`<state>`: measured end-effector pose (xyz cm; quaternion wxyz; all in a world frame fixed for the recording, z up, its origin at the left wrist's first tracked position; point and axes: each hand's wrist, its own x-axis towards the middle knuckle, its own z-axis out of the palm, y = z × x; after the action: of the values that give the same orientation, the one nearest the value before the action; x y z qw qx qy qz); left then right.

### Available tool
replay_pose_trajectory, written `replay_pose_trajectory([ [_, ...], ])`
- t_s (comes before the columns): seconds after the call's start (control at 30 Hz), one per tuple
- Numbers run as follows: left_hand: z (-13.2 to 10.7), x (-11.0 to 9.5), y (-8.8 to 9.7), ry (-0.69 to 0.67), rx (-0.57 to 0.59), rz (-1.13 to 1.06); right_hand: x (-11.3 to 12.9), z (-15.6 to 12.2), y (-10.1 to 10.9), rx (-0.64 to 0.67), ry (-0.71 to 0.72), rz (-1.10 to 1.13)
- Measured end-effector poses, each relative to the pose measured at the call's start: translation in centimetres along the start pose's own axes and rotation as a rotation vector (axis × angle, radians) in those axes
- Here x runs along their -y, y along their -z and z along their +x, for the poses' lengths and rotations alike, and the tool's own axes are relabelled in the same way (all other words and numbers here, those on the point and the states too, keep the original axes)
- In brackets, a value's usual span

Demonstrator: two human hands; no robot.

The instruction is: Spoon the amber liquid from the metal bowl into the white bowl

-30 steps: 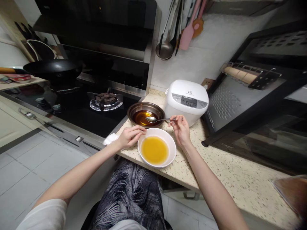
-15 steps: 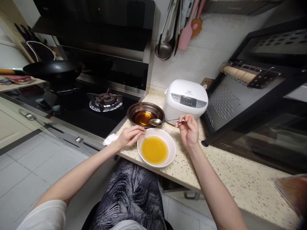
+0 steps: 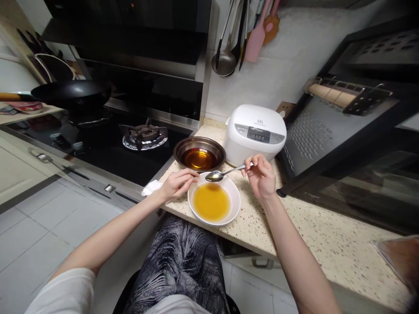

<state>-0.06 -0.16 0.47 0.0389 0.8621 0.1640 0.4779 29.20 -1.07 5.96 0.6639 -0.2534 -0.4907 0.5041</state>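
Spoon [image 3: 214, 176] is held over white bowl's [image 3: 235, 201] far side, handle pinched in right hand's [image 3: 262, 178] closed grip; left hand [image 3: 176, 184] at rim, hold can't be told. Bowl's part-filled; amber liquid [image 3: 199, 160] is left in dark bowl [image 3: 179, 151].

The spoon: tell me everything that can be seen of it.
The spoon is shiny and silvery, metal by its look, with an oval head and a slim handle. The right hand grips it near the handle's end, which is partly hidden there. The handle slopes down from the hand to the head, which is over the far side of the white bowl and looks yellowish inside. Whether it touches the rim cannot be told.
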Motion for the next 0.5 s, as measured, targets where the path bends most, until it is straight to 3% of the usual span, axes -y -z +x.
replay_pose_trajectory([
  [0.2, 0.0, -0.1, 0.0, -0.013, -0.018, 0.048, -0.1, -0.4, -0.3, 0.086, -0.037, -0.007],
  [0.5, 0.0, 0.0, 0.0, -0.093, -0.091, 0.116, 1.0, -1.2, -1.3, 0.219, 0.022, -0.193],
])
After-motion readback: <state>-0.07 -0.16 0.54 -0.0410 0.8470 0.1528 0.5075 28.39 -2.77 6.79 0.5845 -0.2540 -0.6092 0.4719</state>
